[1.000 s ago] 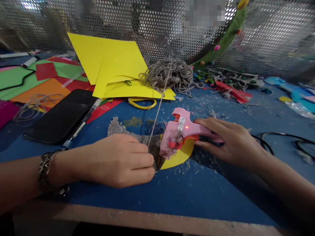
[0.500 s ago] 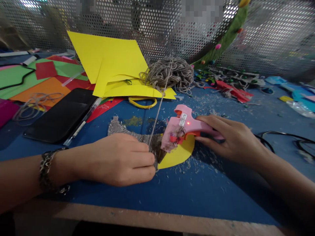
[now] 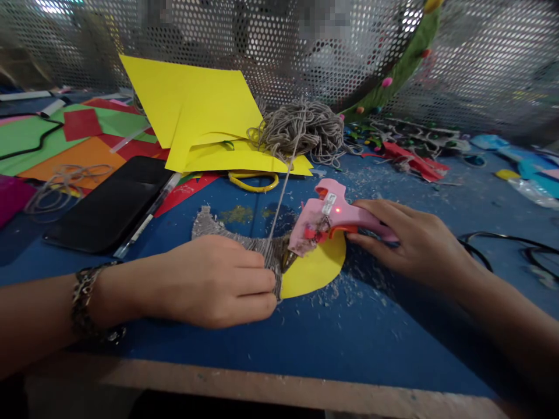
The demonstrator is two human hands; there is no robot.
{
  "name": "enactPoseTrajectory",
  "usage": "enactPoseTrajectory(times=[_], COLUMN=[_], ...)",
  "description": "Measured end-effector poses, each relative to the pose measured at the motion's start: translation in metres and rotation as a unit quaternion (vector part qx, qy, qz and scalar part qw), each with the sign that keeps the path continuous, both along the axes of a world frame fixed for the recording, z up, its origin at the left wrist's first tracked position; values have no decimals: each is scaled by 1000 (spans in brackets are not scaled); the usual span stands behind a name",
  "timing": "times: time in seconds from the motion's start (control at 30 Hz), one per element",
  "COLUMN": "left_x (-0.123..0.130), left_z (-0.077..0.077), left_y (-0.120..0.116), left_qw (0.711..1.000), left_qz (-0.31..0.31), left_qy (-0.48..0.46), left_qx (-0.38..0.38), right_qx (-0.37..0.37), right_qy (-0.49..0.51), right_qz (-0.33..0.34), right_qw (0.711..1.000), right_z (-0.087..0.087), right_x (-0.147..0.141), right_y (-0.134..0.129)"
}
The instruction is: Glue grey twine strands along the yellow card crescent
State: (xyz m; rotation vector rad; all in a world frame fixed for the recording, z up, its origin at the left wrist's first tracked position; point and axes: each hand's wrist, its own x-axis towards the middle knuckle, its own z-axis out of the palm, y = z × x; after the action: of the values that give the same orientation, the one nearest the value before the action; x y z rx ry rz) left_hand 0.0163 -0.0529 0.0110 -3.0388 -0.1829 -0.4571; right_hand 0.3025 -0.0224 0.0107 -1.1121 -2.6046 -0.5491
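My left hand (image 3: 227,282) is closed on a yellow paper cutout (image 3: 317,270) whose left part is covered with rows of grey yarn (image 3: 213,227); its fingertips are hidden. From beside those fingers a taut yarn strand (image 3: 282,201) runs up to a tangled grey yarn heap (image 3: 301,131). My right hand (image 3: 410,241) grips the handle of a pink hot glue gun (image 3: 336,212) with a red light on. The gun's nozzle points down at the border between the yarn rows and the bare yellow paper.
Yellow card sheets (image 3: 196,110) lean behind, above yellow-handled scissors (image 3: 253,183). To the left lie a black phone (image 3: 113,203), a pen (image 3: 142,227) and coloured papers (image 3: 78,157). A black cord (image 3: 502,237) lies right. Perforated metal mesh (image 3: 279,52) stands at the back.
The glue gun has shifted slightly up and right with my right hand, and more of its nozzle shows. My left hand has hardly moved.
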Motion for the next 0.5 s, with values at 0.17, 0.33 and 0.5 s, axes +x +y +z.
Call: enactPoseTrajectory(times=[0.17, 0.33, 0.5], left_x=[1, 0, 0], left_z=[1, 1, 0], left_y=[0, 1, 1], left_qw=[1000, 1000, 1000], left_qz=[-1, 0, 3], left_qy=[3, 7, 10], left_qx=[-1, 1, 3], right_qx=[-1, -25, -49], right_qy=[-2, 12, 5], right_qz=[-20, -41, -81], right_qw=[1000, 999, 995], right_z=[-2, -3, -1], right_x=[1, 4, 3], right_y=[1, 2, 0])
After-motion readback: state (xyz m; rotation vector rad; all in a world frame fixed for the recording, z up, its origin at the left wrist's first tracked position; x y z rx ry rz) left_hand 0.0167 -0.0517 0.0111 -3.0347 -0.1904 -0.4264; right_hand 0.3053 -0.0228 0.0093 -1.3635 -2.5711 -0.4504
